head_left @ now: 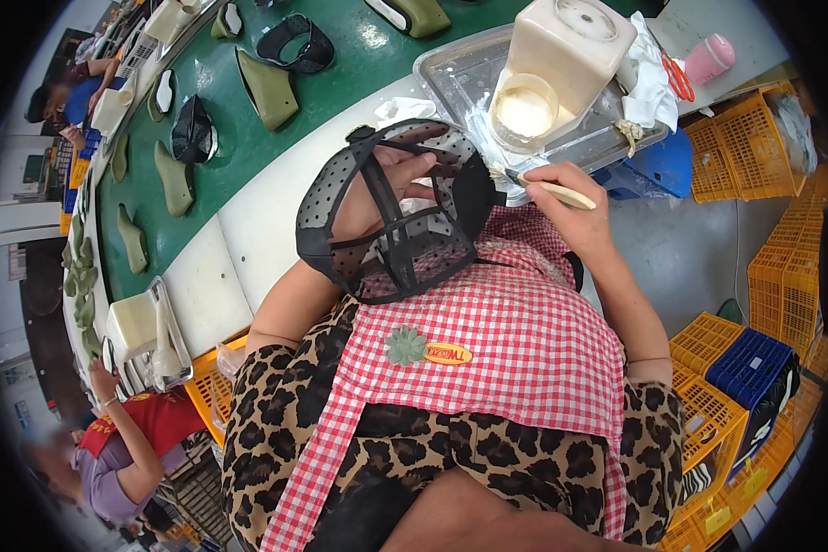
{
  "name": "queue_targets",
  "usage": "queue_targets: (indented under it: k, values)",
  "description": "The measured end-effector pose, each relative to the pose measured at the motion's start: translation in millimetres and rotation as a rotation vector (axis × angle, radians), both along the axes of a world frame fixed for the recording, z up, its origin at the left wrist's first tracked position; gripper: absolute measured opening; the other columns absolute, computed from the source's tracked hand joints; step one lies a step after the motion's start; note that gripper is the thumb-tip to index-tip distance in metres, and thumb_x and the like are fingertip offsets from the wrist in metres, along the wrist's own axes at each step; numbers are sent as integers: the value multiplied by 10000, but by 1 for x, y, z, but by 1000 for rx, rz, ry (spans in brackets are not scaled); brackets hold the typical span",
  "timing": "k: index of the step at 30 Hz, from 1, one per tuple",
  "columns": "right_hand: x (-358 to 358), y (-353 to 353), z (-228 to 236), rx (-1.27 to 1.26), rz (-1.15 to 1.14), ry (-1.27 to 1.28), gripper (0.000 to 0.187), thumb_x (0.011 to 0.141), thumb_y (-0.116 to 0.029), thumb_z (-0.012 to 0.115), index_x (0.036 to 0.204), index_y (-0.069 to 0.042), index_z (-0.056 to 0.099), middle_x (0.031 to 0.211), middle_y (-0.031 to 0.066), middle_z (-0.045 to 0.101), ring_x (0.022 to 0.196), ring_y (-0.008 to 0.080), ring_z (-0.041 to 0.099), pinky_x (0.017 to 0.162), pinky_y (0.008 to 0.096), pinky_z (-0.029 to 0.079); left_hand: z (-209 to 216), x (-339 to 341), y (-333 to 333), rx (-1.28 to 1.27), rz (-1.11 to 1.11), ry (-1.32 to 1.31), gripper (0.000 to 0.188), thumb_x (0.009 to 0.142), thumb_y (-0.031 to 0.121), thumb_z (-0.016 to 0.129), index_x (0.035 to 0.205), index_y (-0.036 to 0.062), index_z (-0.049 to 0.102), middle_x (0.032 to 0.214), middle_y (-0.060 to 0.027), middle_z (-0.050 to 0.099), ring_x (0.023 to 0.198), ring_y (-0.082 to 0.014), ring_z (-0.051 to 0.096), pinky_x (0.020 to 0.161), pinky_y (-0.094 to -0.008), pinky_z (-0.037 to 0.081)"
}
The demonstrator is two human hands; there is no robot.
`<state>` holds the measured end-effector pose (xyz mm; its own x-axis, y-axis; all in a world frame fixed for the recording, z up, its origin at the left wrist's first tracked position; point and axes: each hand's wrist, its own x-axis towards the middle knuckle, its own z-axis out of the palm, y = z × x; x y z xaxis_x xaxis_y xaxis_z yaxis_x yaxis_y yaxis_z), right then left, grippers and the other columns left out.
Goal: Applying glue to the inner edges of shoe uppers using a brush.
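My left hand (pixel 377 193) is seen through a black dotted mesh shoe upper (pixel 350 198) with dark straps. Its fingers are bent and grip the upper, which hangs open above my lap. My right hand (pixel 580 216) is closed on a brush (pixel 566 194) with a pale wooden handle. The bristles are close to the upper's right edge; whether they touch it I cannot tell. Just beyond the brush, a translucent container (pixel 570 55) with white paste in its round mouth (pixel 524 110) stands in a grey tray (pixel 442 69) smeared white.
Olive shoe lasts (pixel 267 92) and black uppers (pixel 193 131) lie on a green conveyor (pixel 221 179) behind a white ledge (pixel 202 267). Crumpled white cloth (pixel 650 87), red scissors (pixel 678 77) and a pink bottle (pixel 710 59) are at far right. Yellow crates (pixel 787 276) stack at right; co-workers sit left.
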<state>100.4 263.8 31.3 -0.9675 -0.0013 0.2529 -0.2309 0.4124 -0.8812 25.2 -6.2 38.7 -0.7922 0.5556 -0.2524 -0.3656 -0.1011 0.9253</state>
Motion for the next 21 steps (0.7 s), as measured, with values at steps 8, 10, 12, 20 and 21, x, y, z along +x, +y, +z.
queue_targets:
  k: [8,10,12,20,21]
  values:
    - [-12,-12,26,45,-73,189,143,832,-65,741,971,-36,721,878,72,699,807,171,657,729,293,502,-3,-6,8,60,111,65,462,974,130,584,1405,5,472,1187,-154,666,1081,-239,668,834,-370,593]
    - [-13,-12,23,68,-68,229,144,833,-64,740,972,-33,720,878,70,700,807,171,657,728,294,503,-2,-7,8,80,130,76,448,976,117,574,1397,0,475,1194,-162,661,1095,-253,663,838,-387,595]
    - [-12,-10,14,91,-72,227,153,830,-61,741,979,-31,721,880,78,699,811,185,659,731,295,502,-3,-9,5,171,201,110,435,980,95,560,1390,-12,466,1216,-190,641,1121,-304,648,849,-436,595]
    - [-2,-7,3,-10,-65,178,129,871,-55,705,995,-23,716,897,83,686,849,176,653,754,298,500,6,-12,-1,314,360,184,456,987,98,533,1406,-39,420,1208,-211,635,1114,-294,651,834,-392,603]
    - [-4,-11,2,2,-95,207,165,881,-60,695,1041,-21,694,954,90,659,864,176,652,758,295,509,8,-11,2,328,388,201,463,988,98,532,1415,-33,413,1216,-204,634,1118,-287,650,843,-395,600]
